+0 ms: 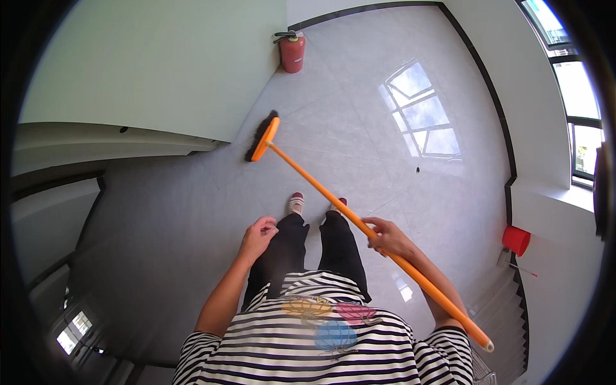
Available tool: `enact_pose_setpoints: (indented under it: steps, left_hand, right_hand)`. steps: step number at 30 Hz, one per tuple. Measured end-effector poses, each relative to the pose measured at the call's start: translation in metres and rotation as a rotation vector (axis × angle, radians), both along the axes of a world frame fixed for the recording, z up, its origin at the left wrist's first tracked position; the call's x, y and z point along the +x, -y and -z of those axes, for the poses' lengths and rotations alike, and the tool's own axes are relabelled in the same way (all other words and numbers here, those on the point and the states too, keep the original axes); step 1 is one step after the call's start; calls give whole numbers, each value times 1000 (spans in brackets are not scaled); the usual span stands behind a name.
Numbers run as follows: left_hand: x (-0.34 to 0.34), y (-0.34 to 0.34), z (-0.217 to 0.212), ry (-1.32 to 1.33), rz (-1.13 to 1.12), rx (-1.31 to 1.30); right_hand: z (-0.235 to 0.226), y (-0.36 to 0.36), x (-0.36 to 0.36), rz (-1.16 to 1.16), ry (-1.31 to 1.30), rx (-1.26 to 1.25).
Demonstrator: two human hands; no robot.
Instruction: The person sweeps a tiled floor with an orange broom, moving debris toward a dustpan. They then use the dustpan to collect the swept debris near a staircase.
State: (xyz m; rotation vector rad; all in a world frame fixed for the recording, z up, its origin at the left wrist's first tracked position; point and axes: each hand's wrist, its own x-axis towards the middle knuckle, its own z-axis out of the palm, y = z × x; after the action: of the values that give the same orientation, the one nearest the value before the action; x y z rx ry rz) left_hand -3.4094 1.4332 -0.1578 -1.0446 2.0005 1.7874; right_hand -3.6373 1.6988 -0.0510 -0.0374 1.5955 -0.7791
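An orange broom (pixel 308 178) slants across the view, its long handle running past my right arm. The broom head (pixel 265 138), orange with dark bristles, is beyond my feet near the pale green cabinet. My right hand (pixel 389 237) is closed round the middle of the handle. The handle's far end rises beside my right shoulder. My left hand (pixel 260 234) hangs apart from the broom, in front of my left thigh. Its fingers are loosely curled together, and I see nothing in them.
A red fire extinguisher (pixel 292 54) stands by the corner of the pale green cabinet (pixel 147 64). Glossy grey floor (pixel 346 96) reflects a window. To the right are a red bucket (pixel 516 240), a dark skirting edge and steps (pixel 497 321). Windows (pixel 577 90) line the right wall.
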Motion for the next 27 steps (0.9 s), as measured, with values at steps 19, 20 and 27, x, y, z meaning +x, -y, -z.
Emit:
enact_pose_setpoints:
  steps: [19, 20, 27]
  left_hand:
    - [-111, -94, 25, 31, -97, 35]
    - [-128, -98, 23, 39, -33, 11]
    - [-188, -117, 9, 11, -28, -47]
  right_hand:
    - [-19, -161, -224, 177, -167, 294]
    - [-31, -194, -230, 149, -210, 352]
    - [-126, -233, -226, 296, -270, 393]
